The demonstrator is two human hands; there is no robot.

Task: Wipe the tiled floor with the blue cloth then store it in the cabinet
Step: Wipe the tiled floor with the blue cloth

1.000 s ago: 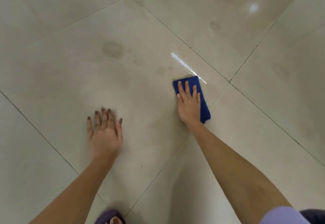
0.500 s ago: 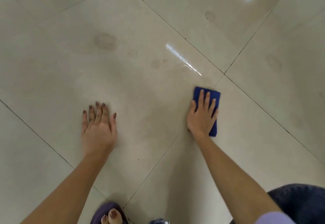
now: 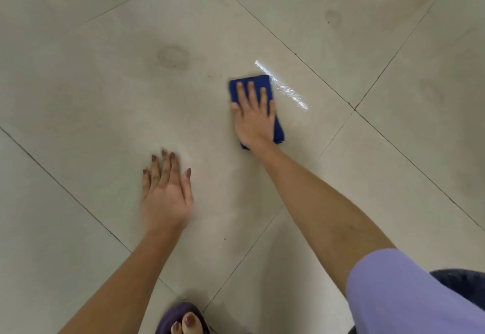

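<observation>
Blue cloth [image 3: 251, 83]; beige tiled floor [image 3: 105, 97], dark grout lines; lilac sleeve [image 3: 409, 294]; purple slipper [image 3: 173, 312].

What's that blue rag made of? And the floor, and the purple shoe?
The blue cloth looks like soft fabric, maybe microfibre: matte, folded, flattened under the right hand. The floor tiles look like glazed ceramic or polished stone: glossy, mirroring a light, with thin grout lines. The purple slipper seems rubber or foam, smooth; little shows.

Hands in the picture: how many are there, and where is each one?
2. The left hand lies flat on the bare tiled floor. The right hand presses flat on the blue cloth, farther ahead, next to a shiny streak. No other hand shows.
</observation>
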